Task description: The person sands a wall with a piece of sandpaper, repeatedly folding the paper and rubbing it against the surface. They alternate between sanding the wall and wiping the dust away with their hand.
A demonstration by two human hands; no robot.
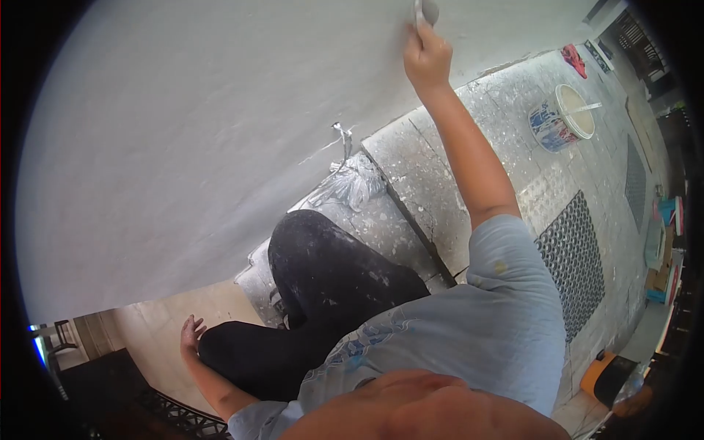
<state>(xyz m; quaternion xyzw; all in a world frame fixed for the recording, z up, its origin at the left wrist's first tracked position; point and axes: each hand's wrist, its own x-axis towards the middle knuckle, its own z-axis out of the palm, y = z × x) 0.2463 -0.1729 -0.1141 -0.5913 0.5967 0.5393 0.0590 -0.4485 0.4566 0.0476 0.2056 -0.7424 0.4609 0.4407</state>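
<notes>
At the top of the head view my right hand [427,59] is closed around a flat, light-coloured tool [419,12], held at the pale grey wall [220,110]. The tool's far end is cut off by the frame edge. My left hand [192,334] is low on the left beside my bent knee, its fingers apart and holding nothing. My dark trousers [330,264] are specked with white.
A bucket [551,126] with a pale stick stands on the spattered floor. A crumpled plastic bag [358,183] lies by the wall, near a raised edge. A dark perforated mat [576,260], a red cloth [574,61] and an orange-and-black object [610,378] are at the right.
</notes>
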